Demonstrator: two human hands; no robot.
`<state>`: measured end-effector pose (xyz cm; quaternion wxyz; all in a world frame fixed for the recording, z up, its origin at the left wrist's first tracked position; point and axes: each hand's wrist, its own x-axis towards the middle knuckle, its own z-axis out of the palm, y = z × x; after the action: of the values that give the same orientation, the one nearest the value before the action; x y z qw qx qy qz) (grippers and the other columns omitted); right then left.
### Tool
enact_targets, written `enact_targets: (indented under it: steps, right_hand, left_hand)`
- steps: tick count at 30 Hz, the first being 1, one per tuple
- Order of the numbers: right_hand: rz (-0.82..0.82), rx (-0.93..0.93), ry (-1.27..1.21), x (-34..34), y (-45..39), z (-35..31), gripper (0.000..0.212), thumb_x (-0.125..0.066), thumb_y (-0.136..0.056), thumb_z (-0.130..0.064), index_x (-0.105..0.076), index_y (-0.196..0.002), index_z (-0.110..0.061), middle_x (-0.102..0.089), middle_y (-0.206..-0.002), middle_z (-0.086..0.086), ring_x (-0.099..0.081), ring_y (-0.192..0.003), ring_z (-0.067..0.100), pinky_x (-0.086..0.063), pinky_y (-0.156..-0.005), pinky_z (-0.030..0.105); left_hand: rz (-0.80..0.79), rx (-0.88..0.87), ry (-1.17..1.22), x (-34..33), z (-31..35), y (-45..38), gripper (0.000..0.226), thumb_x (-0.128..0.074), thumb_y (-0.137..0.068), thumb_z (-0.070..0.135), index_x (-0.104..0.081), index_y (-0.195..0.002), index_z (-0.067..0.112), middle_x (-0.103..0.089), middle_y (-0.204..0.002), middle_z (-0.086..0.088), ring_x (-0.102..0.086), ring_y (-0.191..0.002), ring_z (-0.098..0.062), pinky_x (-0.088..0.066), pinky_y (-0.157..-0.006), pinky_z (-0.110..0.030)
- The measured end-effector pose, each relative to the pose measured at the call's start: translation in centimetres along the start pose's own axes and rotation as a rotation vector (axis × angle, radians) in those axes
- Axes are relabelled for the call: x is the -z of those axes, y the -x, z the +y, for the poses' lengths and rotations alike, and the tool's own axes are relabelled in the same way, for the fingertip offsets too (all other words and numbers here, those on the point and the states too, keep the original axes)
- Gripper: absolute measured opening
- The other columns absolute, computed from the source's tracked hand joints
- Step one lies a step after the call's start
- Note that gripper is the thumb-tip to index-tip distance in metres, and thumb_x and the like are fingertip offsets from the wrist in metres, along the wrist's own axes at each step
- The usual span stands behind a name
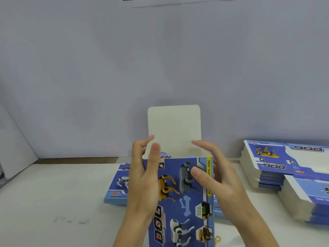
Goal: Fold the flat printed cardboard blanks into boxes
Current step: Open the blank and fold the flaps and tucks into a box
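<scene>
Item 1: blue printed box (179,198), held upright over desk (58,198) centre-near, white top flap (174,129) standing open w/ far side toward the wall; my left hand (142,177) grips its left edge, thumb on front, fingers behind, & my right hand (213,175) grips its right edge, thumb pressed on front panel. Item 2: low stack of flat blanks (116,189) on desk behind box, left of centre; taller stacks of blanks (277,168) far right, another pile (306,198) nearer at right edge.
</scene>
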<state>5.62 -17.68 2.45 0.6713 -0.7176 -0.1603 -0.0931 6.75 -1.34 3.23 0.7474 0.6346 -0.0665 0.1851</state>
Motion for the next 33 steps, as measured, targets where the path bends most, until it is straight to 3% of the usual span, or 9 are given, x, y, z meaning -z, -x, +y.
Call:
enact_targets:
  steps: [2,5,8,12,14,18,21,26,33]
  right_hand:
    - [0.037,-0.027,-0.026,-0.4,-0.1,0.0,0.030,-0.053,-0.089,-0.050,-0.064,-0.116,-0.043,-0.072,-0.112,-0.003,-0.070,-0.107,0.019,-0.058,-0.090,0.047]
    - [0.237,0.002,-0.039,-0.9,-0.7,0.0,0.030,-0.048,-0.104,-0.042,-0.073,-0.097,-0.028,-0.070,-0.089,-0.020,-0.068,-0.086,-0.002,-0.053,-0.067,0.013]
    - [0.305,-0.095,-0.090,-1.1,-1.0,1.0,0.016,-0.056,-0.100,-0.022,-0.067,-0.090,-0.029,-0.067,-0.086,-0.001,-0.069,-0.088,0.030,-0.053,-0.060,0.030]
    - [0.274,-0.096,-0.228,-1.1,-1.2,1.1,0.048,-0.055,-0.085,-0.019,-0.054,-0.123,-0.047,-0.071,-0.093,-0.005,-0.072,-0.080,0.018,-0.057,-0.059,0.025]
    - [0.201,-0.049,-0.178,-1.2,-1.3,1.0,0.054,-0.049,-0.074,-0.022,-0.060,-0.121,-0.047,-0.073,-0.095,-0.010,-0.071,-0.086,0.009,-0.055,-0.069,0.022]
    - [0.252,0.054,-0.215,-1.5,-0.9,1.1,0.023,-0.044,-0.083,-0.027,-0.067,-0.085,-0.027,-0.069,-0.087,-0.007,-0.065,-0.089,0.010,-0.050,-0.076,0.028]
    - [0.238,0.045,-0.313,-1.9,-0.4,1.3,0.049,-0.037,-0.094,-0.048,-0.066,-0.100,-0.010,-0.068,-0.110,0.013,-0.066,-0.110,0.030,-0.055,-0.086,0.046]
    - [0.113,-0.035,-0.268,-1.6,-0.4,1.1,0.026,-0.064,-0.083,-0.046,-0.065,-0.100,-0.026,-0.070,-0.107,0.009,-0.072,-0.102,0.025,-0.059,-0.065,0.029]
    - [0.093,-0.020,-0.291,-1.2,-0.2,1.2,0.024,-0.062,-0.080,-0.041,-0.065,-0.102,-0.032,-0.070,-0.111,0.006,-0.071,-0.108,0.027,-0.061,-0.062,0.032]
  left_hand:
    - [0.021,0.029,-0.011,0.0,-0.6,0.0,0.036,-0.043,-0.086,0.066,-0.065,-0.091,0.037,-0.070,-0.104,0.004,-0.073,-0.093,-0.022,-0.060,-0.064,-0.031]
    - [0.001,0.057,-0.052,0.1,-0.9,-0.1,0.033,-0.053,-0.098,0.040,-0.057,-0.073,0.020,-0.063,-0.083,0.007,-0.070,-0.089,-0.028,-0.054,-0.060,-0.030]
    - [-0.061,0.139,-0.025,0.2,-1.1,-0.2,0.022,-0.050,-0.098,0.024,-0.061,-0.083,0.037,-0.066,-0.098,-0.001,-0.072,-0.090,-0.030,-0.053,-0.060,-0.032]
    - [-0.113,0.201,0.150,0.6,-0.6,-0.6,0.064,-0.046,-0.098,0.010,-0.048,-0.110,0.074,-0.068,-0.115,0.007,-0.073,-0.097,-0.029,-0.060,-0.065,-0.037]
    - [-0.124,0.158,0.153,0.7,-0.9,-0.7,0.061,-0.047,-0.093,0.009,-0.052,-0.118,0.064,-0.067,-0.112,-0.004,-0.072,-0.093,-0.032,-0.060,-0.067,-0.040]
    - [-0.074,0.132,0.274,0.8,-1.2,-0.4,0.011,-0.053,-0.088,0.034,-0.057,-0.094,0.025,-0.063,-0.092,-0.007,-0.069,-0.078,-0.025,-0.056,-0.056,-0.033]
    - [-0.080,0.102,0.311,0.8,-1.5,-0.1,0.056,-0.057,-0.077,0.064,-0.054,-0.094,0.010,-0.065,-0.106,-0.015,-0.071,-0.096,-0.033,-0.059,-0.065,-0.038]
    - [-0.193,0.058,0.106,1.4,-1.4,-0.2,0.021,-0.065,-0.083,0.039,-0.060,-0.100,0.028,-0.067,-0.114,0.000,-0.070,-0.106,-0.030,-0.062,-0.067,-0.039]
    - [-0.226,-0.024,-0.017,2.1,-1.0,-0.3,0.031,-0.067,-0.082,0.049,-0.060,-0.112,0.043,-0.065,-0.120,0.009,-0.066,-0.115,-0.024,-0.062,-0.068,-0.036]
